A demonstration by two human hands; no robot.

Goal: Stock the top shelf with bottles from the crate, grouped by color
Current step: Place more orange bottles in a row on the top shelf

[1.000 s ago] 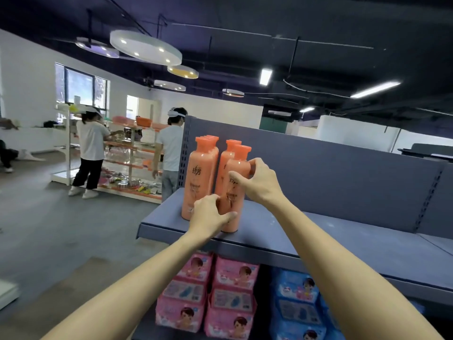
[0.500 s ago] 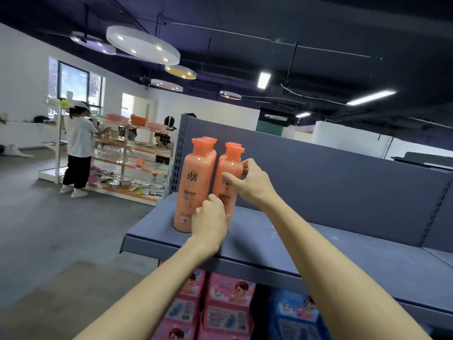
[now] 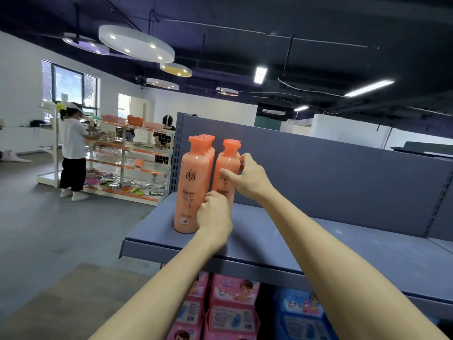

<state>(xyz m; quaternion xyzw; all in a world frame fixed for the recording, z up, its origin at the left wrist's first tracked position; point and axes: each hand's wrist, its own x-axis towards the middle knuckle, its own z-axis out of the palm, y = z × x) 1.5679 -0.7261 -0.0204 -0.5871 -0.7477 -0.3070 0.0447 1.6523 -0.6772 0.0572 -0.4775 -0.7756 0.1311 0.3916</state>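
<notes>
Several orange bottles stand upright in two rows at the left end of the blue-grey top shelf [image 3: 331,244]. The left row's front bottle [image 3: 190,187] shows its label. My right hand [image 3: 247,176] grips the upper body of the right row's front bottle [image 3: 226,165]. My left hand [image 3: 214,217] is curled at the base of that same bottle, covering its lower part; whether it grips it is hidden. No crate is in view.
The shelf's back panel [image 3: 331,173] rises behind the bottles. Pink packs [image 3: 232,307] and blue packs [image 3: 301,317] fill the shelf below. A person in white [image 3: 72,153] stands at an orange-trimmed rack [image 3: 127,165] across the grey floor; another person stands behind it.
The right front bottle has been slid back and in line with its row beside the left row. Both hands stayed on it. The camera moved closer and left.
</notes>
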